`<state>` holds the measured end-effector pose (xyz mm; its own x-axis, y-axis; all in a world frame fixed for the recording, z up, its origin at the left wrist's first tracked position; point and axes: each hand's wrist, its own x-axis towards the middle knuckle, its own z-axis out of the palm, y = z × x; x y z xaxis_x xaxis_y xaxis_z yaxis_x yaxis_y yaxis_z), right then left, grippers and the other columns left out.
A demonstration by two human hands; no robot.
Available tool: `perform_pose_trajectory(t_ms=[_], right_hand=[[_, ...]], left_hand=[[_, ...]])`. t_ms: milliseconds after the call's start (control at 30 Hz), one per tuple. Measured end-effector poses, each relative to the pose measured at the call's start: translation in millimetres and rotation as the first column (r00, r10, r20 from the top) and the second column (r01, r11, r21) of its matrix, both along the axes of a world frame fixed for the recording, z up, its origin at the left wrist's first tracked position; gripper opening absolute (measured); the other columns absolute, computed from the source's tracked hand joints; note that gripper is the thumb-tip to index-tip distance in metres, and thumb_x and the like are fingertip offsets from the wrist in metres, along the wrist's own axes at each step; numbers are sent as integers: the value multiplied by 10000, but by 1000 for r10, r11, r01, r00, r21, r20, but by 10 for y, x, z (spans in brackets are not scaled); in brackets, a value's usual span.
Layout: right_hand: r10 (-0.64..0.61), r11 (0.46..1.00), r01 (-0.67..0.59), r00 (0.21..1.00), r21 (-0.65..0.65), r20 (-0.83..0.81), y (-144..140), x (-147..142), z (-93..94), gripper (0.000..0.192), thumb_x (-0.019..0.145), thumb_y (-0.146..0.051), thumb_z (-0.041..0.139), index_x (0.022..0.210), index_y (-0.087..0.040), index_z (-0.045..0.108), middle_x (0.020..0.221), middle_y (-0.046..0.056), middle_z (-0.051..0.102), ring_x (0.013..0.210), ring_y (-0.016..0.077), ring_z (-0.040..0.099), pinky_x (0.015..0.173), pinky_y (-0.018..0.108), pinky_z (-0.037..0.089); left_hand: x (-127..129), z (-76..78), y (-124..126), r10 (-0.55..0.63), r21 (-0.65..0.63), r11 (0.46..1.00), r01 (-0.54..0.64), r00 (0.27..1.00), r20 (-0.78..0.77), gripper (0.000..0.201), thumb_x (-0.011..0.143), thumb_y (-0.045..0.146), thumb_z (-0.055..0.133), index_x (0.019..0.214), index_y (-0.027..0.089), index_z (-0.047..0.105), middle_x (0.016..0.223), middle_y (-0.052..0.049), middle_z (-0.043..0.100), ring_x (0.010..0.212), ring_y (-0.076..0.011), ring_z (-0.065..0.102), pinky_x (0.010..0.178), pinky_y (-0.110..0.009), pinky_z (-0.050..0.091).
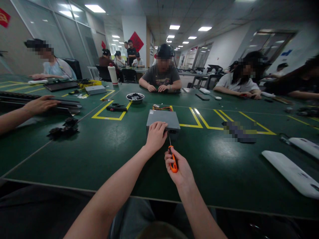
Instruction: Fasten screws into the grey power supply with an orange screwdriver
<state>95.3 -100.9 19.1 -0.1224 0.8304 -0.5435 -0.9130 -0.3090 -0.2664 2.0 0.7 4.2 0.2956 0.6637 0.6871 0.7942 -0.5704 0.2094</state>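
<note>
A grey metal box, like a power supply, lies on the green table in front of me. My left hand grips its near left corner. My right hand is closed around an orange-handled screwdriver, whose thin shaft points up at the box's near face. A bundle of coloured wires sticks out behind the box.
A metal bowl and a black tool lie beyond the box, inside yellow tape lines. White covers rest at the right, black parts at the left. Other people sit around the table; one person's arm reaches in from the left.
</note>
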Motion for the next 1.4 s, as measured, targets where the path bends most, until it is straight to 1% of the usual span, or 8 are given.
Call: perform_pose_trajectory(t_ms=[100, 267, 500, 733, 867, 1000, 1200, 1400], right_hand=[[56, 998, -57, 997, -5, -46, -2, -12, -37, 116, 862, -187, 453, 899, -108, 529, 726, 26, 547, 500, 27, 503, 382, 81, 431], [120, 991, -117, 992, 58, -45, 7, -18, -72, 213, 890, -230, 387, 933, -100, 551, 585, -21, 497, 436, 33, 464, 379, 106, 431], [53, 998, -52, 998, 36, -19, -5, -10, -29, 78, 836, -136, 459, 794, -111, 519, 671, 10, 509, 459, 22, 460, 310, 61, 337], [93, 994, -84, 988, 73, -124, -24, 51, 21, 166, 883, -221, 399, 898, -106, 518, 718, 18, 516, 478, 21, 466, 354, 74, 402], [98, 991, -93, 993, 92, -62, -20, 27, 38, 187, 883, -210, 386, 929, -90, 522, 661, 2, 485, 442, 26, 432, 323, 85, 368], [35, 998, -33, 998, 61, -44, -5, 6, 28, 73, 850, -168, 446, 829, -124, 500, 665, -12, 471, 423, 12, 415, 291, 66, 310], [84, 995, -68, 969, 76, -230, -8, 66, 4, 121, 885, -207, 381, 871, -132, 475, 684, -19, 462, 413, 3, 413, 305, 64, 347], [109, 990, -81, 956, 113, -272, 7, 85, 19, 159, 896, -219, 339, 891, -121, 465, 684, -17, 447, 403, 7, 386, 303, 82, 350]], left_hand=[[-3, -1, 1, -6, 8, 1000, 6, 1000, 3, 270, 803, 174, 492, 1070, 194, 522, 1117, -42, 562, 1066, -208, 442, 922, -347, 345], [-3, -7, 15, -15, 7, 1000, 15, 1000, 3, 266, 800, 175, 493, 1063, 194, 525, 1113, -43, 564, 1062, -205, 443, 920, -346, 345], [-3, -7, 10, -13, -2, 1000, 13, 1000, 3, 275, 802, 179, 493, 1076, 195, 517, 1124, -46, 559, 1071, -208, 440, 923, -352, 345], [-5, -1, 4, -10, -5, 1000, 10, 1000, 0, 278, 804, 179, 490, 1080, 203, 515, 1125, -46, 560, 1072, -213, 442, 920, -361, 348], [2, 8, -2, -8, 7, 1000, 8, 1000, 0, 274, 800, 178, 497, 1073, 193, 518, 1118, -45, 562, 1064, -207, 443, 919, -350, 350], [8, 9, -6, -2, -1, 1000, 2, 1000, 1, 272, 799, 182, 500, 1070, 200, 521, 1118, -49, 563, 1067, -215, 450, 915, -359, 355], [5, -6, 1, -7, -5, 1000, 7, 1000, 9, 264, 813, 190, 484, 1074, 204, 522, 1120, -50, 563, 1076, -223, 450, 917, -371, 353], [7, -14, 12, 6, 2, 1000, -6, 1000, 13, 256, 809, 185, 498, 1063, 209, 523, 1113, -42, 566, 1065, -214, 455, 921, -359, 351]])
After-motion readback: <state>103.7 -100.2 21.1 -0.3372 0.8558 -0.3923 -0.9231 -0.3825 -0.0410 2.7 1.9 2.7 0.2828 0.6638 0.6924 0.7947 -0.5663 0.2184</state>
